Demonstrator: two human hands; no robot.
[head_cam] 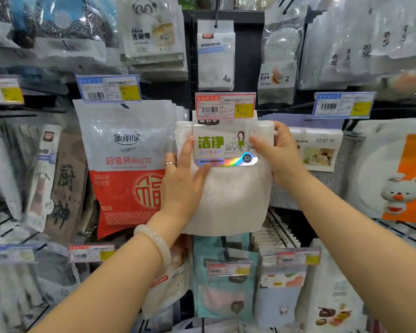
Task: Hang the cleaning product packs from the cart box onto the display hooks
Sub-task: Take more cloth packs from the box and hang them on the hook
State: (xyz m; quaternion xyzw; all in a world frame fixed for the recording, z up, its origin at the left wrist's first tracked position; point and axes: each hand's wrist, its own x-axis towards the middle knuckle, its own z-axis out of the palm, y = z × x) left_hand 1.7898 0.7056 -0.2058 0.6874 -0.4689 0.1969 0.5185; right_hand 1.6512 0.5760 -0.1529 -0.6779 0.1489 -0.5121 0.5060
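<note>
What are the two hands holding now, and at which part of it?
Both hold the white cloth pack. The left hand holds its left edge, fingers on the front; the right hand grips its upper right edge, beside the label card.

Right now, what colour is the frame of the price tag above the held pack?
Red, in the head view: price tag.
</note>
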